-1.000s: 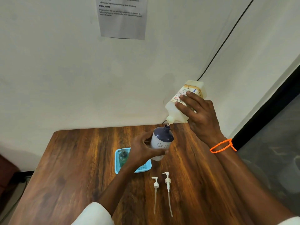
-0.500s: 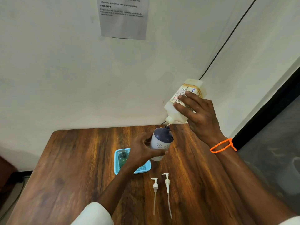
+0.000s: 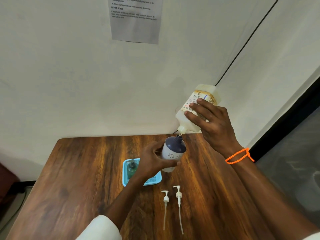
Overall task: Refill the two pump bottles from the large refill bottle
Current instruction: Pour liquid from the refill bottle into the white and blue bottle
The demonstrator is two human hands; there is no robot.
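Note:
My right hand (image 3: pixel 212 124) grips the large translucent refill bottle (image 3: pixel 201 101), tipped steeply with its nozzle pointing down. The nozzle sits just above the open neck of a white pump bottle with a dark blue top (image 3: pixel 173 152). My left hand (image 3: pixel 154 161) holds that bottle above the table, tilted slightly toward the nozzle. A second, green-tinted pump bottle (image 3: pixel 132 168) stands in a blue tray (image 3: pixel 154 181), partly hidden by my left wrist. Two white pump heads with long tubes, one shorter (image 3: pixel 165 205) and one longer (image 3: pixel 179 203), lie on the wooden table (image 3: pixel 78 179).
The table meets a white wall at its far edge, where a printed sheet (image 3: pixel 136 19) hangs. A black cable (image 3: pixel 242 47) runs down the wall behind the refill bottle. A dark frame and grey floor lie to the right of the table.
The refill bottle has tipped up slightly higher in my right hand. The left hand and the white bottle have stayed in place.

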